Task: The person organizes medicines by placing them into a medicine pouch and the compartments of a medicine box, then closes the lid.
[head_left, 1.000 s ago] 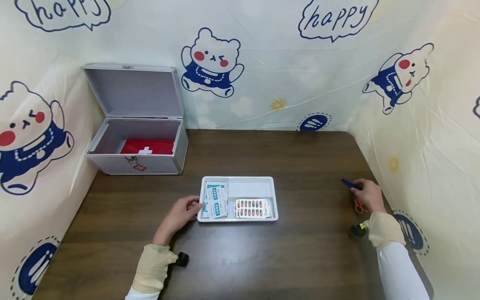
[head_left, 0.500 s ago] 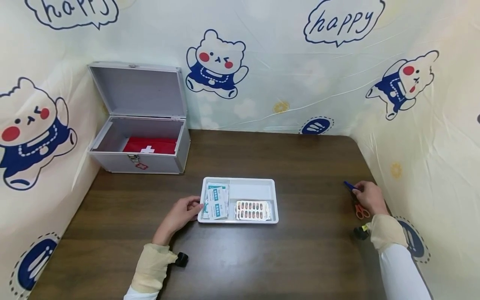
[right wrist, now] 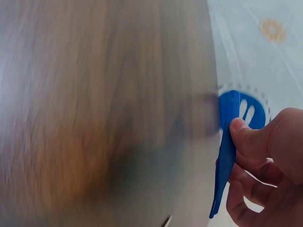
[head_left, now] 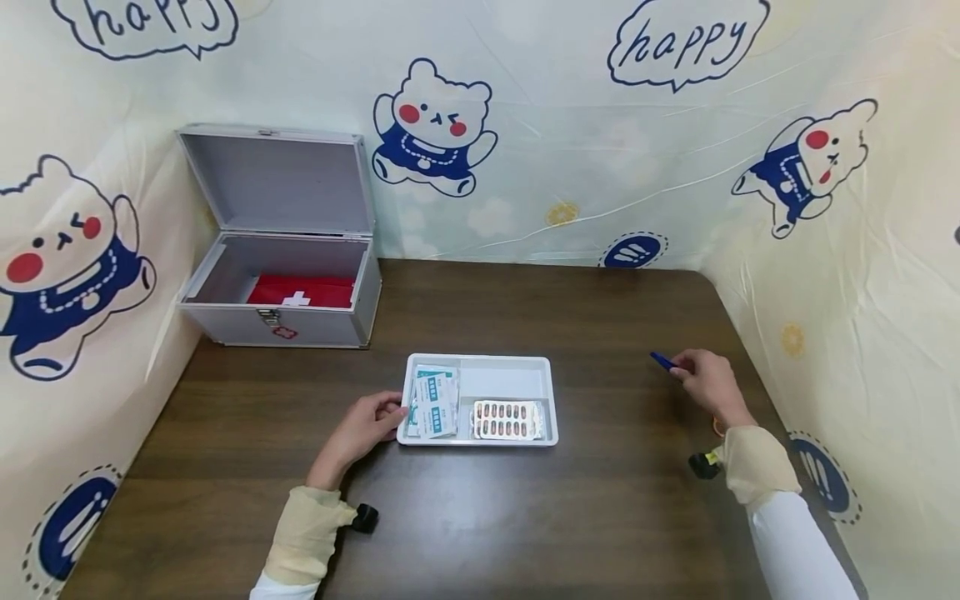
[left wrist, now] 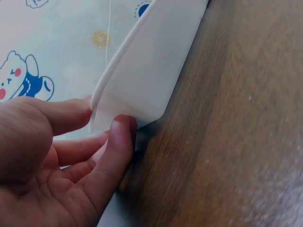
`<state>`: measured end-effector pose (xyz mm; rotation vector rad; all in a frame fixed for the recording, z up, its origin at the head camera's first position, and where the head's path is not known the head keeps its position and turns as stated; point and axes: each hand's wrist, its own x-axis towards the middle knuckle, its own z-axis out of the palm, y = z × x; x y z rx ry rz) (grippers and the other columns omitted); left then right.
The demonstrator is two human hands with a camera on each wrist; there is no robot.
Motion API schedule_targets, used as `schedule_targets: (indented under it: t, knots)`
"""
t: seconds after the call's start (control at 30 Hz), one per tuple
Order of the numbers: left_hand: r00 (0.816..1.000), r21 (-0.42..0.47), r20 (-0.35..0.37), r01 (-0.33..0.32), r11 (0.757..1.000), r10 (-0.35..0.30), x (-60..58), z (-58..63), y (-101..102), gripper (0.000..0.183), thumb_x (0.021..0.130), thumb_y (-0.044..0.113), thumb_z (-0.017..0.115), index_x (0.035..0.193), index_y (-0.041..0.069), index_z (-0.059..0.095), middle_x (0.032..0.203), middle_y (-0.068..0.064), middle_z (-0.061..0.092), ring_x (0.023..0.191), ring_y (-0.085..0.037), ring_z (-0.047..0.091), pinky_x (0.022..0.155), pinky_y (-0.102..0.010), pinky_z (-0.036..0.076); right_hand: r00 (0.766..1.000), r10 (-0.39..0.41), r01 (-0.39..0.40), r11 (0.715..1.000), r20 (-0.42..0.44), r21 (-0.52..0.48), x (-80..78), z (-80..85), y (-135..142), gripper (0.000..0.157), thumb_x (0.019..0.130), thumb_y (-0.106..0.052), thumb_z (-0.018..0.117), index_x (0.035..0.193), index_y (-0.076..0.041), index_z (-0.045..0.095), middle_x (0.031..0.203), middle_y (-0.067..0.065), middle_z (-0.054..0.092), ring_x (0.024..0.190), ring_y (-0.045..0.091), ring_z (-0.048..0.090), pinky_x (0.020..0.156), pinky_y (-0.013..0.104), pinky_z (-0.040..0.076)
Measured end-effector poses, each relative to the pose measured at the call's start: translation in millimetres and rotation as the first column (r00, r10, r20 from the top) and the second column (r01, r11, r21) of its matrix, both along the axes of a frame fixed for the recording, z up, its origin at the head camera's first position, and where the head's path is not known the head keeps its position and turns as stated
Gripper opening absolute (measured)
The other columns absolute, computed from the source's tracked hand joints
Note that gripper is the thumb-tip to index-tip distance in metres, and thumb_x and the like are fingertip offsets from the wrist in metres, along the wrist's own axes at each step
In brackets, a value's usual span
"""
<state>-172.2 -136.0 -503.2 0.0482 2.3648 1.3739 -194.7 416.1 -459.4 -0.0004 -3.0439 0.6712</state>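
At the near left corner of a white divided tray, my left hand pinches the tray's edge between thumb and fingers; the left wrist view shows the tray wall close up. Packets with teal print lie in the tray's left compartment, and capsule blister packs in the lower right one. My right hand holds blue plastic tweezers off the tabletop, pinched between thumb and fingers. Orange-handled scissors lie on the table, mostly hidden behind that hand and wrist.
A silver first-aid case stands at the back left with its lid raised and a red pouch with a white cross inside. Patterned sheeting hangs around the back and sides of the wooden table.
My right hand has lifted the blue tweezers away from beside the scissors and carried them leftward. The left hand keeps its hold on the tray. The head view has shifted slightly.
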Motion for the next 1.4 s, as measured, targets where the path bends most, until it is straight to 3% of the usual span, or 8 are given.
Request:
schedule_targets:
  t: [0.3,0.73,1.07,1.4]
  knots:
    - [1.000,0.004,-0.013,0.004,1.000,-0.004,0.1,0.0,-0.5,0.040,0.100,0.014,0.060,0.134,-0.005,0.055,0.104,-0.015,0.065,0.084,-0.017,0.059,0.075,-0.030,0.058,0.995,0.094,-0.092,0.991,0.014,-0.102,-4.5,6.5,-48.1,0.011,0.093,-0.007,0.068,0.099,0.000,0.071,0.091,0.015,0.071,0.084,0.028,0.066,0.073,0.040,0.053]
    - [1.000,0.013,-0.019,0.001,1.000,-0.001,0.9,0.1,-0.1,0.037,0.099,0.012,0.060,0.132,-0.005,0.057,0.102,-0.015,0.065,0.083,-0.016,0.060,0.071,-0.027,0.057,0.976,0.217,-0.217,0.964,-0.016,-0.150,-4.6,5.2,-110.8,0.008,0.091,-0.006,0.070,0.099,-0.003,0.072,0.094,0.013,0.069,0.084,0.024,0.064,0.077,0.043,0.056]
    - [1.000,0.026,-0.003,0.003,1.000,-0.003,2.3,1.8,0.4,0.040,0.100,0.013,0.059,0.134,-0.006,0.055,0.104,-0.015,0.065,0.083,-0.015,0.061,0.074,-0.028,0.059,0.968,0.248,-0.239,0.957,0.037,-0.164,-7.2,7.9,-146.3,0.012,0.091,-0.009,0.071,0.102,-0.007,0.073,0.097,0.008,0.068,0.088,0.022,0.061,0.084,0.044,0.056]
    - [1.000,0.019,0.016,-0.009,1.000,0.009,0.9,2.2,0.0,0.039,0.100,0.013,0.059,0.134,-0.005,0.055,0.105,-0.016,0.066,0.085,-0.016,0.062,0.077,-0.031,0.060,0.950,0.312,-0.300,0.936,0.034,-0.185,-11.0,5.4,-183.4,0.014,0.091,-0.009,0.071,0.105,-0.008,0.072,0.099,0.007,0.068,0.087,0.019,0.061,0.082,0.039,0.056]
